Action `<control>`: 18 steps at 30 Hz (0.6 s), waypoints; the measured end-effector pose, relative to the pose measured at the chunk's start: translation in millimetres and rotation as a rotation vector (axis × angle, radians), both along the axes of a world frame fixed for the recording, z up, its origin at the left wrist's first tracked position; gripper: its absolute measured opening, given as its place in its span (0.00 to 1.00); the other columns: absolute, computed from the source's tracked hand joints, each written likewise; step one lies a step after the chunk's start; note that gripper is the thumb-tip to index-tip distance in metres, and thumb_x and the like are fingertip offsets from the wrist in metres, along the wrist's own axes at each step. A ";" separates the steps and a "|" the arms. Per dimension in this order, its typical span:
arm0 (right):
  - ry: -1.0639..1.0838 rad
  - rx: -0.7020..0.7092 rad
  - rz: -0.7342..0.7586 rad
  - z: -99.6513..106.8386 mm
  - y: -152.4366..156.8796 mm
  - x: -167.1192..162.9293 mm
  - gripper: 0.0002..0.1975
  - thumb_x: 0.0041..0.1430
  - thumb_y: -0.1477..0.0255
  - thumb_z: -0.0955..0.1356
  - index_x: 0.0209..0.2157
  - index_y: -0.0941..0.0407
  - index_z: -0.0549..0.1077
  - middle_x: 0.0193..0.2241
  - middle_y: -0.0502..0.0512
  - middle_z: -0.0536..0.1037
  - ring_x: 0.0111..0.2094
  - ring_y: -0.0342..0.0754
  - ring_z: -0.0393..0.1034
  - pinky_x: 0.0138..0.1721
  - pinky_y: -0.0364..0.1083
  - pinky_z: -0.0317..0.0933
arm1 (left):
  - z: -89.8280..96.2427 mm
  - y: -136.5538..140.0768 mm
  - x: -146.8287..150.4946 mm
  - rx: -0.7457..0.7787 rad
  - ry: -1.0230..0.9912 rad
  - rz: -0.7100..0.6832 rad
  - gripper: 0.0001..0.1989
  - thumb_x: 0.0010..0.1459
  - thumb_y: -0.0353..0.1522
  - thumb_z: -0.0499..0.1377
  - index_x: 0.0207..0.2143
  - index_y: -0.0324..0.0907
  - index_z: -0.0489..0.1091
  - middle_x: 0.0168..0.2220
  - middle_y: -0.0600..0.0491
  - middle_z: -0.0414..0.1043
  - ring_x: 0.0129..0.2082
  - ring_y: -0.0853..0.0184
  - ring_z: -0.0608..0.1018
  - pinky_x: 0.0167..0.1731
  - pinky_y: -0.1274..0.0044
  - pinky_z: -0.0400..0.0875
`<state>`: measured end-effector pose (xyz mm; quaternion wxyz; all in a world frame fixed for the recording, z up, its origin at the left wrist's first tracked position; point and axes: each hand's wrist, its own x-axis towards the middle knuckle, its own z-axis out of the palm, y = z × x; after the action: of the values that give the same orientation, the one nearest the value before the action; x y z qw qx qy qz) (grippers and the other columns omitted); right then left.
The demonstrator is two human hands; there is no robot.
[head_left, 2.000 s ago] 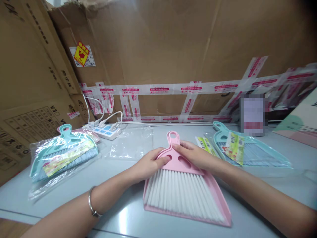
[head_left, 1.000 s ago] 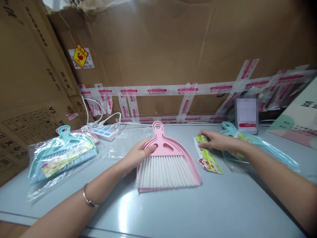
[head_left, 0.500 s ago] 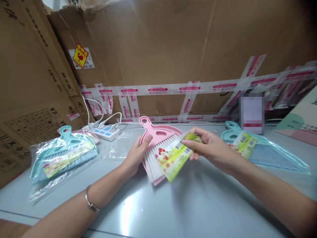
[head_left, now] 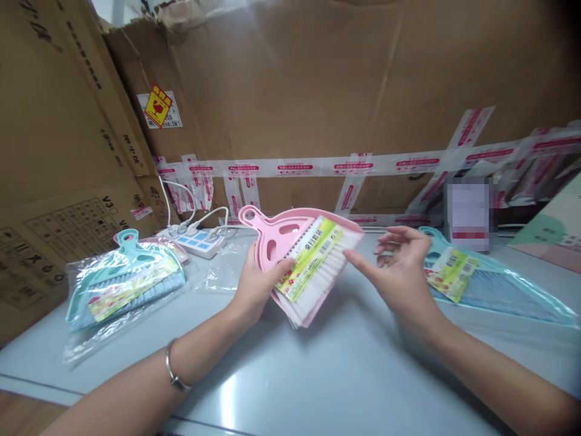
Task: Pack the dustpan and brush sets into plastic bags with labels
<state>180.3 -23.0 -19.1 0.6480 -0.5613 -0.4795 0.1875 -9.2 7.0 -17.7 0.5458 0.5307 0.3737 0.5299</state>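
Above the middle of the table, my left hand (head_left: pixel 258 281) grips a pink dustpan (head_left: pixel 284 227) with a white-bristled brush (head_left: pixel 333 260) nested in it. A yellow-green printed label card (head_left: pixel 313 257) lies across the bristles, and my left thumb presses on its lower left end. To the right of the set, my right hand (head_left: pixel 406 281) is open, its thumb and fingers apart with nothing between them. The thumb tip is close to the dustpan's right side; whether it touches I cannot tell.
On the left lies a bagged teal dustpan set (head_left: pixel 129 269), with pink showing behind it. Another teal set (head_left: pixel 499 284) lies at right. A white power strip (head_left: pixel 195 241), clear plastic (head_left: pixel 222 269) and a blurred upright box (head_left: pixel 469 212) stand before the large taped carton (head_left: pixel 295 91).
The label card has gone from my right hand onto the brush bristles, under my left thumb. My right hand has let go and drawn right. The pink set has turned and risen slightly.
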 end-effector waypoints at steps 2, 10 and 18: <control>0.237 -0.155 0.264 0.2 -1.3 -6.5 0.33 0.39 0.59 0.73 0.46 0.51 0.58 0.49 0.58 0.67 0.48 0.54 0.66 0.44 0.51 0.65 | -1.0 -0.9 1.3 0.022 -0.021 0.007 0.33 0.45 0.35 0.65 0.52 0.42 0.56 0.50 0.45 0.68 0.48 0.57 0.73 0.45 0.68 0.70; 0.671 -0.292 0.372 7.3 6.6 2.9 0.18 0.47 0.74 0.71 0.43 0.54 0.70 0.44 0.54 0.76 0.46 0.53 0.71 0.42 0.48 0.70 | -6.0 13.0 -15.7 0.229 0.556 -0.107 0.26 0.58 0.45 0.50 0.55 0.41 0.59 0.51 0.42 0.66 0.52 0.56 0.68 0.52 0.62 0.60; 0.693 -0.230 0.255 23.1 21.3 44.6 0.16 0.50 0.79 0.69 0.42 0.53 0.72 0.45 0.52 0.77 0.46 0.51 0.71 0.42 0.44 0.71 | -14.4 19.3 -32.1 0.252 1.259 -0.189 0.30 0.52 0.53 0.52 0.54 0.50 0.63 0.62 0.39 0.52 0.62 0.38 0.48 0.51 0.43 0.33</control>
<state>224.9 -1.7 4.0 0.6759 -0.4694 -0.2739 0.4978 -41.3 26.2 -32.1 0.2003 0.8303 0.5089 0.1069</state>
